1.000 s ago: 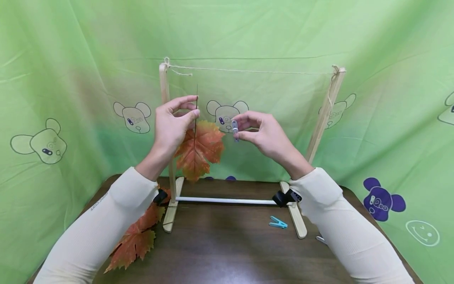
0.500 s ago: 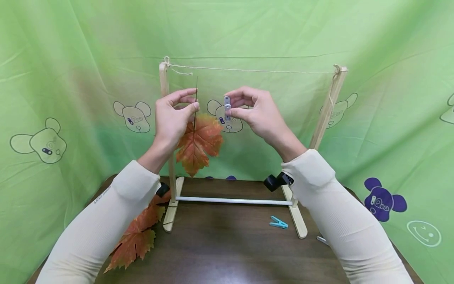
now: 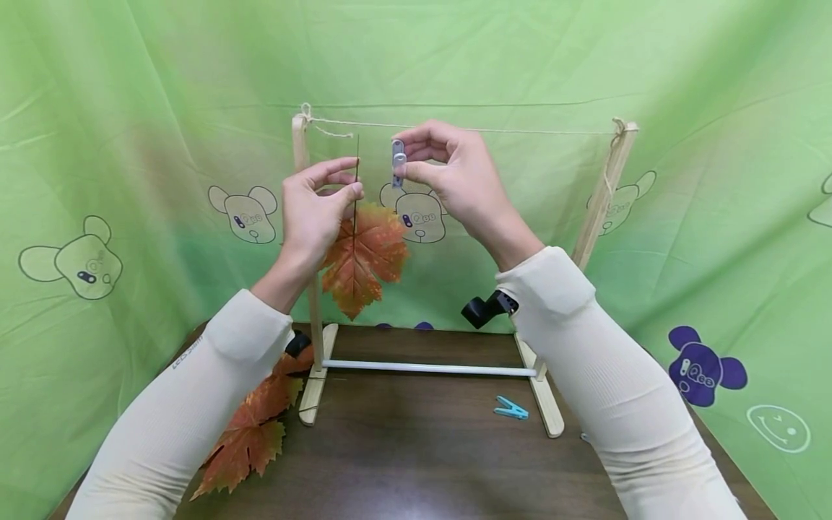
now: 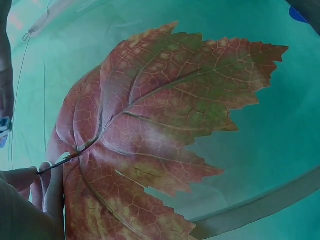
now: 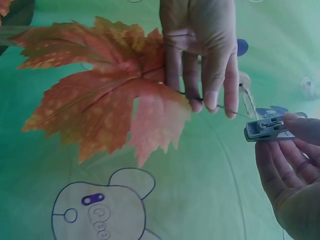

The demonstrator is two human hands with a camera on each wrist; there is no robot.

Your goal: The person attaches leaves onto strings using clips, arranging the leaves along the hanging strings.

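Observation:
My left hand [image 3: 315, 202] pinches the thin dark stem of an orange-red maple leaf [image 3: 365, 256], which hangs blade down below the fingers. In the left wrist view the leaf [image 4: 155, 100] fills the middle, its veins and toothed edges plain. My right hand [image 3: 464, 177] holds a grey clothespin [image 3: 398, 165] upright between thumb and fingers, to the right of the stem and apart from it. The right wrist view shows this clothespin [image 5: 270, 128] close to the stem's tip. A string [image 3: 513, 131] runs between two wooden posts, just above the left hand and behind the right.
The wooden stand has a left post [image 3: 301, 148], a right post [image 3: 604, 195] and a white crossbar [image 3: 429, 368]. A blue clothespin [image 3: 510, 408] lies on the brown table [image 3: 403, 448]. More maple leaves [image 3: 250, 426] lie beneath the left forearm. A green cloth [image 3: 455, 58] hangs behind.
My right hand has risen and moved left with the grey clothespin, closer to the stem and string. My left hand has lifted the leaf slightly.

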